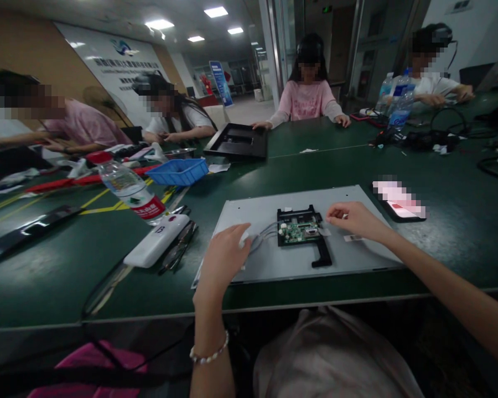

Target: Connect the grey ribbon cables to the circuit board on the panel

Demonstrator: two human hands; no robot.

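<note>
A flat grey panel (pixel 257 210) lies on the table before me. On its middle sits a black plastic bracket (pixel 323 251) carrying a green circuit board (pixel 295 232). Grey cables (pixel 264 235) run from the board's left side toward my left hand (pixel 224 255). That hand rests over the panel's left part, thumb and fingers apart, with a small whitish patch visible between them. My right hand (pixel 352 218) is just right of the bracket, fingers curled and closed together; whatever is in them is hidden. A small clear strip (pixel 325 232) shows beside the bracket below those fingertips.
Right of the panel lies a phone (pixel 398 200). To the left are a white power bank (pixel 157 240), glasses (pixel 177 249), a water bottle (pixel 130 188) and a blue tray (pixel 178 172). Across the table, a person touches a black frame (pixel 255 145); other people sit around.
</note>
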